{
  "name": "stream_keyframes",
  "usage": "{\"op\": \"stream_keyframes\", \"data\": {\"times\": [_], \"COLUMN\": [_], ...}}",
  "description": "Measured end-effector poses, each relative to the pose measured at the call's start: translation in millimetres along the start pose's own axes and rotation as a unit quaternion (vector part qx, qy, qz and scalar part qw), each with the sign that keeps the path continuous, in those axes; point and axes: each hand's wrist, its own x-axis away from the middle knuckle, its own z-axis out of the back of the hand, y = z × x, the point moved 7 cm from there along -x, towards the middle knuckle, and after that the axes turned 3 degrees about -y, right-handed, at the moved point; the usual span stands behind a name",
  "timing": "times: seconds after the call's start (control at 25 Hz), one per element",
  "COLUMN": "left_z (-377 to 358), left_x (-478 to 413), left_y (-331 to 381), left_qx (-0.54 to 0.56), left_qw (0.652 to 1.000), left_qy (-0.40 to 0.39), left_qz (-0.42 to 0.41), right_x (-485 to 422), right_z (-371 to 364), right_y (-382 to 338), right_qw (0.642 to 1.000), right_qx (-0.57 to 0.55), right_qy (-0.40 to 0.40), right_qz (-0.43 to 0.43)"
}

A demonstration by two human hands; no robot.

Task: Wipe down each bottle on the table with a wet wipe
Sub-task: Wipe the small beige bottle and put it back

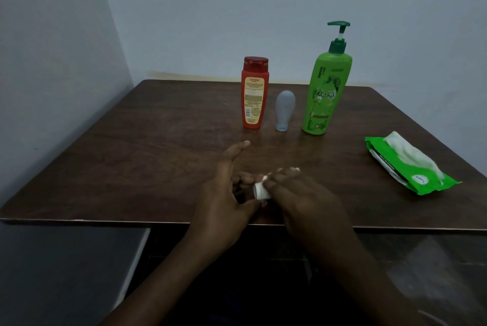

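Small white bottle (261, 191) sits between both hands at the near edge of the counter (131, 146), near its middle; only a short cylindrical end shows, so its long axis appears to run left–right but cannot be fixed. Left hand (232, 194) pinches that exposed end with thumb and lower fingers, forefinger splayed outward toward the far side. Right hand (303, 202) is curled closed over the rest of the bottle, with a scrap of white wet wipe (295, 169) showing at its fingertips; judged mid-wipe. Outward, toward the far edge, three bottles stand upright in a row, apart from one another: orange bottle (254, 94), matte, flat-sided, red flip cap; grey squeeze tube (284, 109), soft-looking, cap down; green pump bottle (326, 88), glossy, tallest. Right hand is nearer the pump bottle. Wipe pack (411, 165), crinkled green film, lies toward the right edge, a sheet protruding.
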Motion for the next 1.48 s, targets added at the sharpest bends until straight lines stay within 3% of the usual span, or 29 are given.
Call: {"op": "stream_keyframes", "data": {"times": [0.08,0.36,0.48,0.8,1.0,1.16,1.24,1.36,1.48], "left_z": [-0.2,-1.5,-1.4,-0.3,-2.4,-0.2,-0.2,-0.6,6.3], "left_x": [0.3,1.0,0.7,3.5,2.3,-2.4,-1.3,0.5,1.1], "left_y": [1.2,0.8,0.4,4.2,4.6,9.4,15.5,27.5,33.9], "left_qx": [0.009,0.009,0.019,0.02,-0.009,-0.099,-0.105,-0.096,-0.081], "left_qw": [1.0,1.0,1.0,1.0,1.0,0.991,0.989,0.986,0.982], "left_qy": [-0.001,-0.003,-0.003,-0.004,-0.016,0.008,0.013,0.022,0.058], "left_qz": [0.001,-0.016,-0.012,-0.006,-0.024,-0.095,-0.106,-0.132,-0.161], "right_x": [-3.1,9.8,13.2,-5.5,16.3,16.7,11.6,-3.7,-10.4], "right_z": [-4.6,16.8,18.9,-3.1,5.2,17.4,22.8,22.4,29.0], "right_y": [-8.7,61.4,66.4,1.4,55.6,75.8,58.7,13.2,17.6], "right_qw": [0.999,0.989,0.989,0.998,0.982,0.955,0.969,0.998,0.998], "right_qx": [-0.019,-0.13,-0.115,-0.062,-0.176,-0.244,-0.203,-0.064,-0.066], "right_qy": [-0.007,-0.022,-0.021,-0.011,-0.005,0.045,0.057,0.016,0.017], "right_qz": [0.034,-0.073,-0.095,0.026,-0.069,-0.166,-0.128,0.014,0.007]}}
